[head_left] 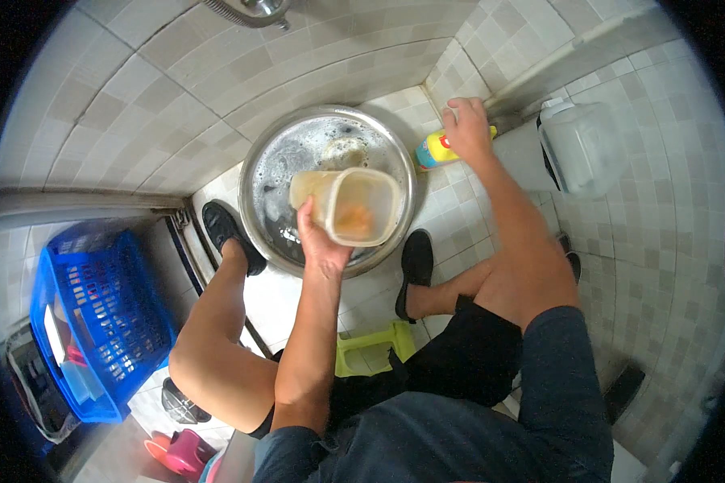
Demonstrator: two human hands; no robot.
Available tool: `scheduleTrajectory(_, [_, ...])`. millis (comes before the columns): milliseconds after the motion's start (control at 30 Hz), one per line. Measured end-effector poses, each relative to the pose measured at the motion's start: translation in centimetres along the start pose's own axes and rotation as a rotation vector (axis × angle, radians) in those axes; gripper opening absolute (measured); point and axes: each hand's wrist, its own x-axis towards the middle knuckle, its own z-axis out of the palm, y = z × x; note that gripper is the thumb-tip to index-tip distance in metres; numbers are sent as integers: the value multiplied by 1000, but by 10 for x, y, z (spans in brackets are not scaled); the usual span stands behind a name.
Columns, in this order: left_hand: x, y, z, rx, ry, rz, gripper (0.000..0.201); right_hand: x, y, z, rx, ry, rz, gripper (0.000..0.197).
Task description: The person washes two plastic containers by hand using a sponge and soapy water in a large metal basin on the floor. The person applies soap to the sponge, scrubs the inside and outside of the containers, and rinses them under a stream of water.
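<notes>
My left hand grips a translucent, squarish plastic container from below left, its thumb along the side. Tilted, with the broad face toward me, the container is held above a round metal basin. An orange patch shows in its lower part. Dark water with white suds fills the basin, and a pale, foamy lump lies near its far side. To the right, my right hand is closed over a yellow bottle with a blue end, beside the basin. Some of its fingertips are hidden.
Tiled walls close in at the back and right. A blue plastic basket with things in it stands at the left. A lime-green stool is beneath me. At the right is a clear plastic bin; a metal fixture hangs at the top.
</notes>
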Motion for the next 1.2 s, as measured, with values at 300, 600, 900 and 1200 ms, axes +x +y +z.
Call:
scheduleTrajectory(300, [107, -67, 17, -79, 43, 50, 77, 1, 57, 23, 42, -193, 72, 35])
scheduleTrajectory(600, [163, -108, 26, -19, 162, 186, 70, 2, 57, 21, -210, -371, 359, 38])
scheduleTrajectory(900, [170, -119, 34, -46, 81, 160, 63, -1, 32, 19, -171, -440, 323, 39])
scheduleTrajectory(1200, [168, -113, 33, -49, 101, 204, 64, -15, 34, 22, 4, -388, 166, 36])
